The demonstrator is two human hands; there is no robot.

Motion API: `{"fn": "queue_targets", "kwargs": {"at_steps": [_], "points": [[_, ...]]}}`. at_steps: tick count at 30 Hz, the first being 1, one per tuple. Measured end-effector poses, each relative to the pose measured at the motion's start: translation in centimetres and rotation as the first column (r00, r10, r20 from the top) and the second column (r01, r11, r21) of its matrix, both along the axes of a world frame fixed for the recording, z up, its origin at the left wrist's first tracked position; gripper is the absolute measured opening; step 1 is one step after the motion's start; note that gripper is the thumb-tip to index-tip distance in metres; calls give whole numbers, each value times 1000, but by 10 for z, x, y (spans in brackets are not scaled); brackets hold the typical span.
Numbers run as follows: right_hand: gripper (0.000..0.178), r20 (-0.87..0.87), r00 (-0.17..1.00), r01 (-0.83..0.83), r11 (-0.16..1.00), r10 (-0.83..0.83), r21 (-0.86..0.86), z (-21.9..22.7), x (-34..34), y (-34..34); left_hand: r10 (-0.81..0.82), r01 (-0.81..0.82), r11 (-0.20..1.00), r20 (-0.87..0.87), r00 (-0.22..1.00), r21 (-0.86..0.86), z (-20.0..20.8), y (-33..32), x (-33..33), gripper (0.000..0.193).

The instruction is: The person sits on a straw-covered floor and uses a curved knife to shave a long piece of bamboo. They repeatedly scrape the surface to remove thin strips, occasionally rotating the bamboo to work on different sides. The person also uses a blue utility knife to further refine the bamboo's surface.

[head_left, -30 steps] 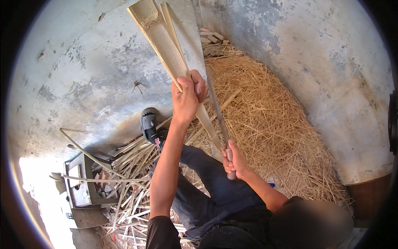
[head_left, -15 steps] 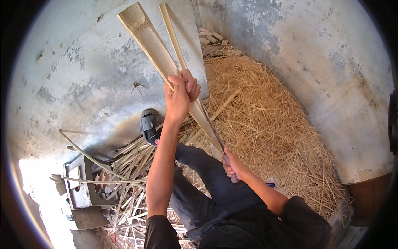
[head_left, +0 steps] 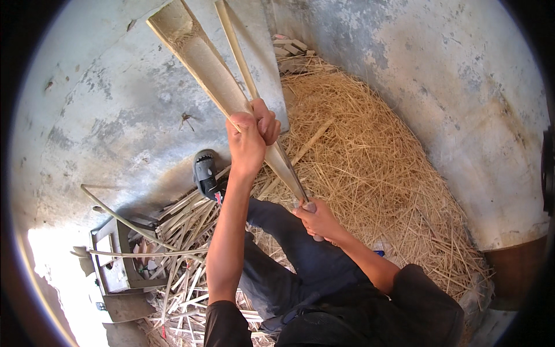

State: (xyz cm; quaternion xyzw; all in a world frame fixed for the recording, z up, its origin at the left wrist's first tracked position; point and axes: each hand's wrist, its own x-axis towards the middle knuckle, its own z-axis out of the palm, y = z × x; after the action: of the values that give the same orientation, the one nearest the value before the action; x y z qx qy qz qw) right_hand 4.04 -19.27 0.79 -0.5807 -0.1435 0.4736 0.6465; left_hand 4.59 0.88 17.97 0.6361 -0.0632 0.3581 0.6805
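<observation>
A wide split bamboo piece (head_left: pixel 203 58) slants from the upper left down toward my right hand. My left hand (head_left: pixel 250 136) is closed around its middle. A narrow bamboo strip (head_left: pixel 238 52) stands apart from it at the top, and both run into the same grip. My right hand (head_left: pixel 318 220) is closed on the grey handle of a knife (head_left: pixel 300 186), whose thin dark blade runs up along the bamboo's right edge. The bamboo's near end reaches my right fingers; whether they also hold it I cannot tell.
Fine shavings (head_left: pixel 370 156) are heaped against the wall. Loose bamboo strips (head_left: pixel 179 231) lie beside my legs at the left, near a box-like frame (head_left: pixel 118 263) and a long bent stick (head_left: pixel 130 224). My shoe (head_left: pixel 204 172) rests by the left wall.
My right hand has moved up and left with the knife, onto the bamboo's near end. The bamboo's top has swung slightly left and up; my left hand keeps its hold.
</observation>
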Motion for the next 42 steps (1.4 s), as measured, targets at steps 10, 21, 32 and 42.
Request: {"fn": "queue_targets", "kwargs": {"at_steps": [10, 21, 32, 42], "points": [[18, -207, 978, -87, 959, 30, -271, -146, 28, -26, -218, 220, 975, -49, 975, 40, 5, 14, -8, 75], [20, 172, 984, 33, 915, 40, -401, -169, 29, -27, 95, -95, 979, 5, 995, 182, 87, -18, -5, 62], [19, 426, 902, 106, 927, 62, -360, -193, 34, -25, 82, -81, 996, 20, 996, -41, 77, -2, -4, 69], [17, 487, 872, 60, 975, 52, -212, -89, 11, -19, 152, -147, 987, 70, 986, -71, 87, 20, -53, 80]]}}
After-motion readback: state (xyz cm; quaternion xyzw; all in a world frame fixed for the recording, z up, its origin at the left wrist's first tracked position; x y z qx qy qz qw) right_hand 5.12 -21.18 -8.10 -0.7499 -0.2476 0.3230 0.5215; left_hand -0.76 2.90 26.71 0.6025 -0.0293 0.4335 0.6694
